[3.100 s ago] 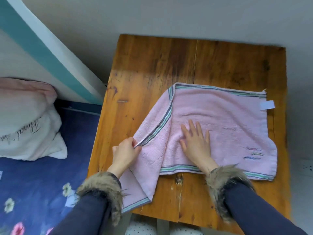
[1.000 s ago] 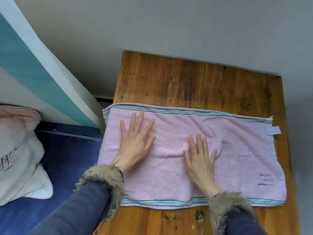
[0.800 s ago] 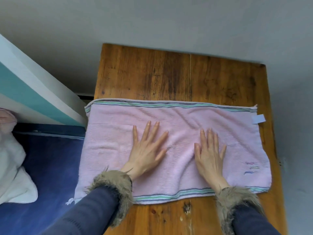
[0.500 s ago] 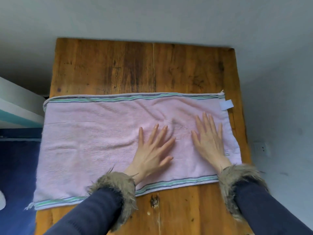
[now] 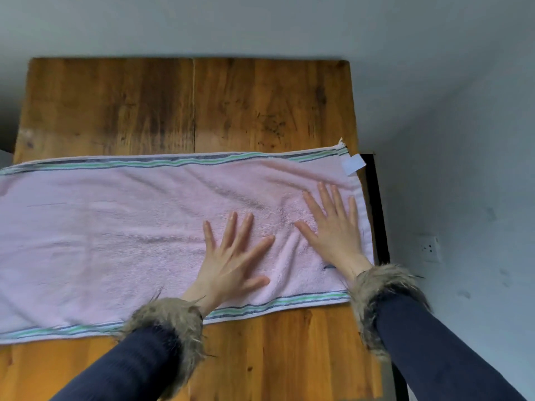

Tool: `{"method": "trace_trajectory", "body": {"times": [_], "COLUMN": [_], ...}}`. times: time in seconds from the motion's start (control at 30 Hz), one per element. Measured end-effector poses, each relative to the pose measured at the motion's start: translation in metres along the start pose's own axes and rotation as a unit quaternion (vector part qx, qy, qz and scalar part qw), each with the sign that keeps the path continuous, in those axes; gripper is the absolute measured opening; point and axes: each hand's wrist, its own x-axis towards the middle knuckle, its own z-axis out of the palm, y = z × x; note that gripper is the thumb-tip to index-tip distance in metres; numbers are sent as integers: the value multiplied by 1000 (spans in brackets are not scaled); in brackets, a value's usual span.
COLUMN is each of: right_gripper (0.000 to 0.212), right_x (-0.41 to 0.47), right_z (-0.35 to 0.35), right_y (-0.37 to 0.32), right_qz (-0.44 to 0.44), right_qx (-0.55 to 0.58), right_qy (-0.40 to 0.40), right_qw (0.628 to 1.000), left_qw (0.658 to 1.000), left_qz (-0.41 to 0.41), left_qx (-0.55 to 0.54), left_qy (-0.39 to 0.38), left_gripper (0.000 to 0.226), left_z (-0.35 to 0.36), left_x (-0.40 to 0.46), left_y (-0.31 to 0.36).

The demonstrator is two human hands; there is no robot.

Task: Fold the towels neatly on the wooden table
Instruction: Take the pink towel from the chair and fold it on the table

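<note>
On wooden table (image 5: 260, 105) | pink towel (image 5: 115, 227) flat | left hand (image 5: 231, 261), right hand (image 5: 335, 230) pressing, fingers spread

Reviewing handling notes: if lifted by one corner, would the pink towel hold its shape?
Probably not: the pink towel shows soft creases near the right hand, suggesting it is floppy. Pushed, it would likely bunch rather than slide on the wooden table.

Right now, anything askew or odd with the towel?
Mostly flat, but the towel has creases bunched between the left hand and right hand. Its left end runs past the table edge, out of frame. A white tag sticks out at the far right corner.
</note>
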Motion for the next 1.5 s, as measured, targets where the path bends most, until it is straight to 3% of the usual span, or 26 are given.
{"method": "trace_trajectory", "body": {"times": [0.13,0.23,0.3,0.37,0.4,0.43,0.5,0.57,0.63,0.7,0.8,0.87,0.93,1.03,1.13,1.23,1.3,1.43,1.5], "right_gripper": [73,65,66,72,72,70,59,34,18,15,7,13,22,23,25,25,28,45,53], "right_x": [-16,-36,-47,-54,-57,-59,-66,-71,-75,-79,-83,-80,-73,-59,-42,-18,1,38,51], "right_z": [-7,-10,-12,-13,-12,-12,-11,-16,-27,-40,-64,-74,-81,-80,-76,-72,-71,-70,-70], "right_y": [32,49,51,52,53,54,60,65,66,59,31,10,-10,-28,-21,-5,2,6,3], "right_qz": [-1,70,187,304,341,366,392,387,360,316,247,187,95,2,62,140,182,226,232], "right_qx": [36,161,321,484,522,525,502,490,465,421,408,403,419,404,390,357,335,296,277], "right_qy": [-21,31,28,-14,-25,-30,-31,-22,0,38,73,50,-24,-93,-16,75,102,90,83], "right_qw": [999,984,928,821,781,768,770,781,808,850,876,894,903,910,919,920,919,924,928], "left_qw": [1000,1000,999,998,998,997,994,992,991,987,976,949,911,872,833,822,827,871,863], "left_qz": [0,-12,-20,-29,-34,-39,-52,-64,-68,-81,-118,-155,-194,-257,-281,-298,-319,-295,-276], "left_qx": [-2,1,1,0,0,-1,-13,-35,-54,-77,-161,-274,-353,-409,-477,-485,-462,-385,-415], "left_qy": [-10,-19,-33,-52,-61,-72,-99,-103,-99,-113,-92,1,83,79,19,-23,-41,-78,-83], "left_gripper": [79,79,80,81,82,82,85,88,85,76,53,31,23,23,24,35,41,33,31], "left_z": [-1,-1,-2,-5,-7,-9,-14,-16,-17,-19,-27,-31,-31,-37,-39,-35,-34,-33,-33], "left_x": [12,17,16,16,17,17,18,17,16,15,13,10,5,-3,-6,-5,-2,5,6], "left_y": [26,34,34,35,35,36,40,45,51,57,66,68,66,67,73,80,84,88,86]}}
